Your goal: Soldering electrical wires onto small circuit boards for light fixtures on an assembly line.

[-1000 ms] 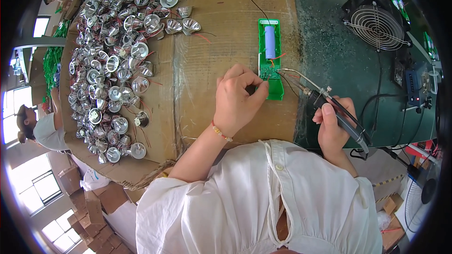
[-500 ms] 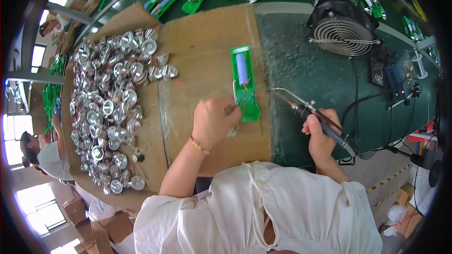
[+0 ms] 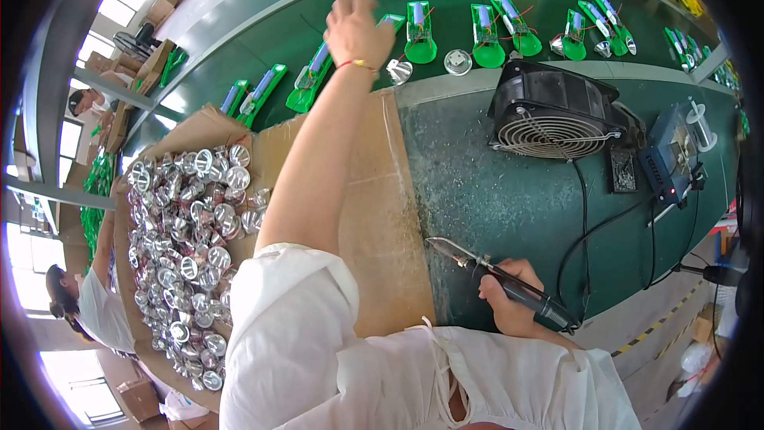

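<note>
My left hand (image 3: 358,32) reaches far over the green belt, its fingers bent downward. It partly covers a green lamp housing (image 3: 392,20), whose upper end shows beside the thumb. A silver reflector cup (image 3: 399,72) lies just below the wrist. Whether the fingers grip the housing is hidden. Low on the right, my right hand (image 3: 513,295) is closed around the black handle of a soldering iron (image 3: 525,291). The iron has a thin metal guide tube alongside, and its tip points left to the edge of the cardboard sheet (image 3: 378,223).
Many silver reflector cups (image 3: 187,263) fill a cardboard tray on the left. More green housings (image 3: 419,32) with blue batteries line the belt. A black fan (image 3: 553,115) stands right of centre, beside a blue soldering station (image 3: 664,155). Black cables (image 3: 585,231) cross the green mat.
The green housing has gone from the cardboard, and another stands on the belt right of centre. My left hand has moved far forward. The view has tilted up; the iron sits lower and further left.
</note>
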Demonstrator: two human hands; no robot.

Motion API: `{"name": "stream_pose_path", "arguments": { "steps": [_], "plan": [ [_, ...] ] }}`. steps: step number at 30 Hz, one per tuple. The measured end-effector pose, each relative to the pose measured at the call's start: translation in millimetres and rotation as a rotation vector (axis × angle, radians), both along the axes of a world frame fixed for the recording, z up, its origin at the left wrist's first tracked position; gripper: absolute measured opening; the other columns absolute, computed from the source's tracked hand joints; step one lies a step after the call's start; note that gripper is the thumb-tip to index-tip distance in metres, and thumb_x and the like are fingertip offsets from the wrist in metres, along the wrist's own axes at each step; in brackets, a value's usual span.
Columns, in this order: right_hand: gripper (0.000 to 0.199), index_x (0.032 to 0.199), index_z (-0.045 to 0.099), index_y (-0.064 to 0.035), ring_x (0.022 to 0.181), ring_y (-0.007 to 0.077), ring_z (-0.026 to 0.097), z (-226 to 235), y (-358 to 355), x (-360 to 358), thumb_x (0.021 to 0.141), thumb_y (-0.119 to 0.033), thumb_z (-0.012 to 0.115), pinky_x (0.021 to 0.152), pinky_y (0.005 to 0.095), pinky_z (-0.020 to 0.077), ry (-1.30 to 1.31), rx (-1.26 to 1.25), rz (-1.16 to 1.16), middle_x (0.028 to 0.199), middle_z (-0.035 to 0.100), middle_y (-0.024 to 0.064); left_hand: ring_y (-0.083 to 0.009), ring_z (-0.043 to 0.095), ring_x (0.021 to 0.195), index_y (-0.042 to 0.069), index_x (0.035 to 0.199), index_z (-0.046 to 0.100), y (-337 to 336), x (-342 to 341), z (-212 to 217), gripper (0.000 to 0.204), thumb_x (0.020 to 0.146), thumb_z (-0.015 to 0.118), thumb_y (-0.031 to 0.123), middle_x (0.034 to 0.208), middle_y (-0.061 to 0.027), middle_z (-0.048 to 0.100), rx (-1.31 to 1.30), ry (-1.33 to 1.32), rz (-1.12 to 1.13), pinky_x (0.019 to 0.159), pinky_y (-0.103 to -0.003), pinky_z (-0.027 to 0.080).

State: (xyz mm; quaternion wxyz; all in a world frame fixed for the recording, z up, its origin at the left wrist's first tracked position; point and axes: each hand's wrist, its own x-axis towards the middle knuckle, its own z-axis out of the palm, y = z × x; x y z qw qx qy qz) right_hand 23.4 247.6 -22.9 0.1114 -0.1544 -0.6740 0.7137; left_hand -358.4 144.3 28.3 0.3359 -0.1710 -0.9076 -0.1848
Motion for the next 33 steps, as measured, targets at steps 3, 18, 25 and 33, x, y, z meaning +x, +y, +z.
{"name": "stream_pose_path", "arguments": {
  "steps": [3,18,25,33],
  "plan": [
    [0.017,0.081,0.051,-0.0013,0.058,0.0084,0.053,1,-3,0,0.075,-0.005,0.066,0.051,0.0225,0.0424,0.006,0.024,0.014,0.069,0.058,0.0060,-0.0316,0.054,0.097,0.011,0.103,0.057,-36,-2,-12,0.046,0.062,0.064,0.029,0.106,-0.0147,0.051,-0.285,-0.562,-0.059,0.084,-0.038,0.045],
    [0.014,0.083,0.046,0.0007,0.053,0.0097,0.052,8,-14,-6,0.081,-0.007,0.057,0.048,0.0209,0.0422,0.046,0.007,-0.060,0.066,0.053,0.0074,-0.0276,0.057,0.075,0.009,0.093,0.054,-157,285,5,0.031,0.070,0.067,0.025,0.092,-0.0099,0.053,0.248,-0.482,0.186,0.061,-0.038,0.047],
    [0.015,0.083,0.048,0.0005,0.052,0.0091,0.051,9,-15,-2,0.081,-0.010,0.058,0.048,0.0195,0.0407,0.093,0.013,-0.102,0.064,0.055,0.0069,-0.0296,0.035,0.118,0.018,0.092,0.065,-220,255,13,0.027,0.065,0.069,0.017,0.121,-0.0071,0.044,-0.216,-0.253,0.081,0.092,-0.045,0.030],
    [0.017,0.084,0.048,0.0007,0.052,0.0098,0.052,18,-16,4,0.081,-0.011,0.059,0.049,0.0201,0.0426,0.127,0.026,-0.077,0.064,0.055,0.0076,-0.0073,0.052,0.050,-0.002,0.083,0.066,-186,283,4,0.017,0.077,0.063,0.013,0.061,-0.0062,0.062,0.637,-0.776,-0.013,0.047,-0.022,0.042]
  ]
}}
